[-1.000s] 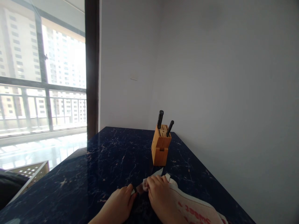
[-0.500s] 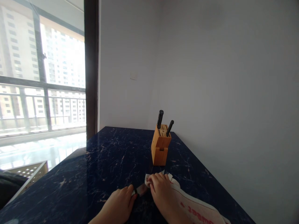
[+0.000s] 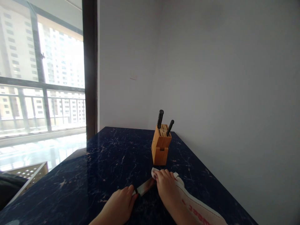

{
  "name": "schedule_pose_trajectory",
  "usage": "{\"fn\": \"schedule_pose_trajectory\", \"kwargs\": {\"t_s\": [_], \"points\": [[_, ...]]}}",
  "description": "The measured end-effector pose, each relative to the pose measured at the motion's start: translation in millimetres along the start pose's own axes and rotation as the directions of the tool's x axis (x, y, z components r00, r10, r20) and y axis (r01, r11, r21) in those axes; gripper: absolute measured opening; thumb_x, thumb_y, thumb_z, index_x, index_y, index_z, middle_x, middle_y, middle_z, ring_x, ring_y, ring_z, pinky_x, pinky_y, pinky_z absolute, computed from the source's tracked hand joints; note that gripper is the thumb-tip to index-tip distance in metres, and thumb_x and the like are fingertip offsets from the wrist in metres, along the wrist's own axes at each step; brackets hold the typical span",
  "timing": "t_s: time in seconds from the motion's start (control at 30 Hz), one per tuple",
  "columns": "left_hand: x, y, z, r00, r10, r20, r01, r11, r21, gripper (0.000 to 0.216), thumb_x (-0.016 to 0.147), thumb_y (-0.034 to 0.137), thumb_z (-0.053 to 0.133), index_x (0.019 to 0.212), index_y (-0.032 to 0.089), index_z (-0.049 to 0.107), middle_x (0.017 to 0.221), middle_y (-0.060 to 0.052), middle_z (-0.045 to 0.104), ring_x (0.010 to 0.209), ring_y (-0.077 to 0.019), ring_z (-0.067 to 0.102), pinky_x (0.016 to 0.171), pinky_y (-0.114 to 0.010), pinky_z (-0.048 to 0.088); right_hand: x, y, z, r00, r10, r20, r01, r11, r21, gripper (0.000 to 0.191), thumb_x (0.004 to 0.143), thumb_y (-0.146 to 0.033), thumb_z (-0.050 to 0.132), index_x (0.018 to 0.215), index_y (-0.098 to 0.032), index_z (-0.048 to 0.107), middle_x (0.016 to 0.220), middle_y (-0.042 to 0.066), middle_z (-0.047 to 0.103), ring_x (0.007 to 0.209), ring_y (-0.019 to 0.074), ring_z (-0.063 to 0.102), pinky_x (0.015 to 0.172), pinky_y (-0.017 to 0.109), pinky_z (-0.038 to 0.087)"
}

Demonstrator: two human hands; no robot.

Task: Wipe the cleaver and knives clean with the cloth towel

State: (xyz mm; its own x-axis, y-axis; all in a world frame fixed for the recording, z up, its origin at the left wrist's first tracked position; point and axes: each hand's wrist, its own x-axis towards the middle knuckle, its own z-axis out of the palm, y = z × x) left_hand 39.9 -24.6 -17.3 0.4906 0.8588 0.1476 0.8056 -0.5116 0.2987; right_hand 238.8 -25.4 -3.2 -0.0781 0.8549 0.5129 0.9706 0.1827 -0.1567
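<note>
A knife lies on the dark marble table (image 3: 103, 162), its blade (image 3: 145, 187) pointing away and to the right. My left hand (image 3: 119, 204) is closed on the knife's handle, which the fingers hide. My right hand (image 3: 167, 187) presses a white cloth with red print (image 3: 195, 209) over the far part of the blade, fingers curled on the cloth. The blade's tip is hidden under the cloth and fingers.
A wooden knife block (image 3: 161, 147) with two black-handled knives (image 3: 160, 119) stands just beyond the hands, close to the grey wall on the right. A large window is at the left. A perforated light-coloured crate (image 3: 30, 172) sits beside the table's left edge.
My right hand has slid the cloth along the blade away from me, towards the tip, so more bare blade shows. My left hand has stayed put.
</note>
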Motion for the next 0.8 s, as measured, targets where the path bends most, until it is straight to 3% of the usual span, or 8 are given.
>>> {"fn": "schedule_pose_trajectory", "kwargs": {"t_s": [0.17,0.33,0.53,0.8], "points": [[-0.5,1.5,-3.0,1.000,-0.023,0.012,0.023,1.000,-0.016,0.033,0.090,0.035,0.025,0.086,0.018,0.053,0.080,-0.008,0.066,0.078,-0.0205,0.063,0.067,-0.028,0.042,6.0,32.7,10.9,0.995,0.098,-0.022,-0.099,0.994,-0.049,0.028,0.078,-0.004,0.042,0.088,-0.024,0.058,0.080,0.002,0.063,0.079,0.0186,0.054,0.070,0.029,0.030],[-1.2,2.0,-4.3,1.000,-0.021,-0.005,0.021,0.999,-0.037,0.032,0.090,0.034,0.025,0.083,0.019,0.053,0.080,-0.006,0.066,0.076,-0.0199,0.063,0.065,-0.027,0.042,9.3,41.2,12.9,0.987,0.155,-0.035,-0.156,0.987,-0.046,0.022,0.079,-0.006,0.042,0.089,-0.020,0.054,0.076,0.003,0.062,0.072,0.0177,0.056,0.064,0.026,0.031],[1.6,0.8,-1.5,0.998,-0.056,-0.015,0.055,0.998,-0.026,0.031,0.090,0.033,0.027,0.084,0.018,0.053,0.079,-0.006,0.066,0.076,-0.0201,0.064,0.065,-0.027,0.042,4.2,28.5,2.8,0.993,0.111,-0.034,-0.111,0.994,-0.019,0.022,0.077,-0.004,0.042,0.079,-0.022,0.053,0.075,0.001,0.061,0.073,0.0160,0.056,0.066,0.025,0.033],[1.6,-1.6,2.4,0.999,-0.042,-0.034,0.040,0.998,-0.046,0.030,0.090,0.033,0.027,0.082,0.019,0.052,0.077,-0.006,0.066,0.074,-0.0192,0.064,0.063,-0.026,0.041,-5.5,-9.2,1.7,0.998,-0.038,0.042,0.030,0.985,0.171,0.023,0.076,-0.002,0.041,0.074,-0.021,0.054,0.076,-0.001,0.059,0.076,0.0137,0.052,0.070,0.024,0.034]]}}
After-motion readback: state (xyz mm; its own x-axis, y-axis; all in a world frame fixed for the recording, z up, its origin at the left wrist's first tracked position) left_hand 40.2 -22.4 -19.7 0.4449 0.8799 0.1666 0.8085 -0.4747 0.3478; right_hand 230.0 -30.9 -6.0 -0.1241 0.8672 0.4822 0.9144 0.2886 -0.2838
